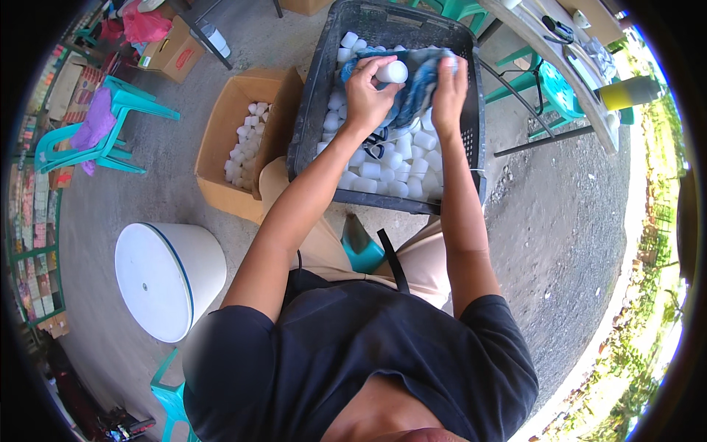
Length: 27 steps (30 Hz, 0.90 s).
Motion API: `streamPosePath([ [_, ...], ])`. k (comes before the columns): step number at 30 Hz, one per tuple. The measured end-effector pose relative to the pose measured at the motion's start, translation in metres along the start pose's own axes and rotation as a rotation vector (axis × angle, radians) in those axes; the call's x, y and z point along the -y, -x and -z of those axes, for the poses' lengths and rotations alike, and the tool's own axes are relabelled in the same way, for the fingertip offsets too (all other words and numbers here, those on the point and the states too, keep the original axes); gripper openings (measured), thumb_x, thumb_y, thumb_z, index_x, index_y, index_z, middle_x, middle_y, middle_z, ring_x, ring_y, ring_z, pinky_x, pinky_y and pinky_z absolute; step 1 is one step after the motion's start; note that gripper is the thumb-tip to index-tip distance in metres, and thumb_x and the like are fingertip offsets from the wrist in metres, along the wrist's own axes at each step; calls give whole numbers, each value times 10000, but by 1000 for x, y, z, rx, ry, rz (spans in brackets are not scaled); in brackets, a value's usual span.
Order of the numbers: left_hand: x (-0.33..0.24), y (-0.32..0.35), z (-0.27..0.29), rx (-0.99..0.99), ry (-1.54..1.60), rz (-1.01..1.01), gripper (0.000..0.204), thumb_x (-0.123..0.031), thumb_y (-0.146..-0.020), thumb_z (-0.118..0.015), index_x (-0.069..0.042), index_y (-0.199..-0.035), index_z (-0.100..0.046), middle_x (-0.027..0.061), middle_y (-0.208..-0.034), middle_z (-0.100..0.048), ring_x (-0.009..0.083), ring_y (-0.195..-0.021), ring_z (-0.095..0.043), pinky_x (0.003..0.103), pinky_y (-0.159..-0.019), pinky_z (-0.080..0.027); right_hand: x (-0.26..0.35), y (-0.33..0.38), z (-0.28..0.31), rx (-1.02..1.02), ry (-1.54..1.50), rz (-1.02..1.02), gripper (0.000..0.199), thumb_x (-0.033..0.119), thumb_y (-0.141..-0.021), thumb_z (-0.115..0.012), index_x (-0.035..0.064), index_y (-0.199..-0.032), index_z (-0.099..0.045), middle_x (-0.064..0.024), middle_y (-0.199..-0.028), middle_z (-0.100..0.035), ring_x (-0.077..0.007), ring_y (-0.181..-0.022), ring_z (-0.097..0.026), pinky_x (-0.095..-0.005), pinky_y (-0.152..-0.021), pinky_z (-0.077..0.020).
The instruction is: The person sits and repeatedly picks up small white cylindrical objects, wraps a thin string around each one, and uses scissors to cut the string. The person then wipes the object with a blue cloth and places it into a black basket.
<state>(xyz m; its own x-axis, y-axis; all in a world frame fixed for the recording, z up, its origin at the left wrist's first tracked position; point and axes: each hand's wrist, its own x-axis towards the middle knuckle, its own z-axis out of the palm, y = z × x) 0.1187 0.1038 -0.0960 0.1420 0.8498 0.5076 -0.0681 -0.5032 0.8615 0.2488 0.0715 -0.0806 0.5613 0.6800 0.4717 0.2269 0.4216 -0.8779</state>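
Holding a white bottle point(391, 71), left hand point(366, 96) meets blue cloth point(420, 85).

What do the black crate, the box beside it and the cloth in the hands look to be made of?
Black crate: likely moulded plastic, matte, with perforated lattice walls. Box: corrugated cardboard, brown, dull, with folded flaps. Cloth: soft woven fabric, blue and white, crumpled under the right hand. The left hand holds a small white cylinder, smooth, probably plastic.

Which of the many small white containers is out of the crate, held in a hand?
The white container gripped by the left hand, beside the blue cloth; the others lie loose in the black crate.
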Motion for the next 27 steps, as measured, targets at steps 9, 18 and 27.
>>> streamPosePath([
  [9,12,5,5,84,-270,-235,401,150,-656,-634,-17,-1020,-632,77,-969,-635,195,-883,-651,288,-737,-559,10,15,-23,135,437,-84,250,180,-839,-641,-5,-921,-494,-232,-846,-593,-380,-716,-588,-432,-641,-450],
  [18,8,-2,0,230,485,109,458,0,-824,-702,26,-1238,-508,108,-1142,-601,234,-1066,-607,323,-892,-532,-23,7,21,208,707,-55,391,303,-881,-633,-45,-1041,-557,-213,-807,-629,-340,-769,-625,-415,-723,-496],
  [27,13,-16,24,301,685,310,441,-217,-894,-659,-58,-1259,-469,66,-1102,-577,141,-914,-572,278,-756,-476,47,-6,25,321,345,63,164,44,-905,-508,26,-1010,-633,-136,-721,-635,-224,-644,-615,-320,-611,-474],
])
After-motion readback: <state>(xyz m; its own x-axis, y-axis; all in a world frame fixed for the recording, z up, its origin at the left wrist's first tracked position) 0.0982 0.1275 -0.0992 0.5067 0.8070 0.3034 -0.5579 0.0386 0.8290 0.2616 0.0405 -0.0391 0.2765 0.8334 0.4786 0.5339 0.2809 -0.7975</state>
